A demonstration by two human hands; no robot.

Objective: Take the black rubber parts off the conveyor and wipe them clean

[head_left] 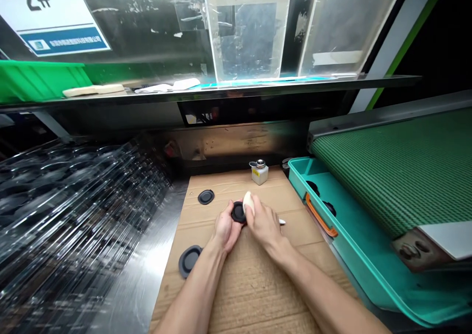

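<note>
A round black rubber-like part (238,212) sits in my left hand (225,228), its fingers closed around the edge. My right hand (264,223) grips a folded white cloth (248,203) and presses it against the right side of that part. Beneath both hands lies a sheet of cardboard (258,294). Another black disc-like part (205,196) rests up and left of my hands, and a larger one (190,260) lies beside my left forearm, partly covered by it. The tip of a white object (282,222) sticks out past my right hand; its kind is hidden.
Stacked clear plastic trays (73,216) fill the left. A small pump bottle (260,173) stands at the cardboard's back edge. To the right, a teal bin (368,270) with an orange handle holds black parts, beside a green conveyor belt (398,162). A metal shelf (236,94) spans above.
</note>
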